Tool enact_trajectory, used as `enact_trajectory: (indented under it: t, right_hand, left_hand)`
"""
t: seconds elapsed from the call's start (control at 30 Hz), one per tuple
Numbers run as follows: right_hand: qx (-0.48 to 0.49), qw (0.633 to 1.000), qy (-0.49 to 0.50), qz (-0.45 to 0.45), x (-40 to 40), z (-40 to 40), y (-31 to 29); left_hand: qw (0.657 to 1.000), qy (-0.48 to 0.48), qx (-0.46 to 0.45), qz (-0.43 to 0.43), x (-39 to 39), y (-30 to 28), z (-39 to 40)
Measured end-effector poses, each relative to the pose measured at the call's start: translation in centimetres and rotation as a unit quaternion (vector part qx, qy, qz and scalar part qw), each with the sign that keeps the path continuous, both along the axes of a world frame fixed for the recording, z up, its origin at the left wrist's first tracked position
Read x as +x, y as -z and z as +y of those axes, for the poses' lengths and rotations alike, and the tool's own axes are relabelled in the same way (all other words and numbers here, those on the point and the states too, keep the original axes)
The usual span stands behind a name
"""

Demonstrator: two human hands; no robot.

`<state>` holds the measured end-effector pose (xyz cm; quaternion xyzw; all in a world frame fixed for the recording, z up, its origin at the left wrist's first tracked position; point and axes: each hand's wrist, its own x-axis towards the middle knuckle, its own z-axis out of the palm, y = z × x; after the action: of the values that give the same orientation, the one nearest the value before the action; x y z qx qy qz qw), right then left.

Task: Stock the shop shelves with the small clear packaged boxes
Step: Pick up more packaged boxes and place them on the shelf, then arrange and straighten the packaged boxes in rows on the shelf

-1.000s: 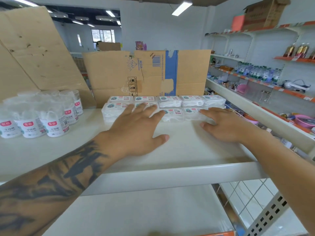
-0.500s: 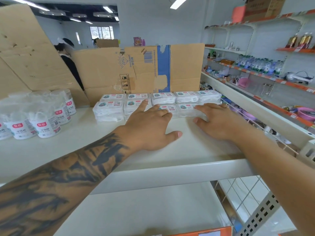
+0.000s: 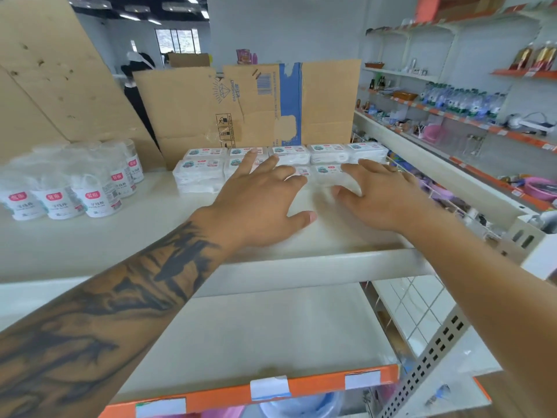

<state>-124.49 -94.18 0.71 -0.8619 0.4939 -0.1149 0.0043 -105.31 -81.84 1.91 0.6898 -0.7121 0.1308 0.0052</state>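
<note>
You are pressing your flat, empty left hand (image 3: 259,203) and right hand (image 3: 379,197) against the clear packaged boxes (image 3: 328,171); an uneven shove could be skewing the rows.

A white shelf (image 3: 90,248) is seen carrying two rows of small clear boxes (image 3: 199,176) at twelve o'clock, a cluster of white labelled tubs (image 3: 99,197) at ten o'clock, and flattened cardboard (image 3: 193,107) propped behind the boxes.

Bare shelf (image 3: 90,245) fronts boxes (image 3: 199,176); cardboard (image 3: 187,107) blocks behind.

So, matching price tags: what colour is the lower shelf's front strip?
Orange strip, head view.
</note>
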Motion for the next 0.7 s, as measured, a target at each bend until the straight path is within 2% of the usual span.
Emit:
enact_trajectory:
  t: [0.1, 0.2, 0.3, 0.5, 0.7]
  right_hand:
    - [-0.045, 0.999, -0.01, -0.018, 0.1, 5.2, 0.8]
    - [-0.151, 0.984, 0.002, -0.094, 0.6, 11.2, 2.8]
    - [-0.203, 0.969, 0.007, -0.139, 2.4, 17.5, 5.7]
    - [-0.218, 0.964, 0.013, -0.152, 9.7, 30.8, 11.0]
    - [-0.19, 0.967, -0.062, -0.161, 19.5, 43.1, 15.1]
  left_hand:
    - [1.0, -0.006, -0.013, 0.009, 0.5, 0.2, 4.4]
    - [0.998, -0.017, -0.05, 0.015, 2.2, 1.7, 10.0]
    - [0.996, -0.023, -0.082, 0.04, 5.1, 4.2, 16.1]
    - [0.993, -0.039, -0.106, 0.04, 12.2, 8.8, 28.4]
    - [0.991, -0.095, -0.086, 0.044, 20.0, 13.4, 42.5]
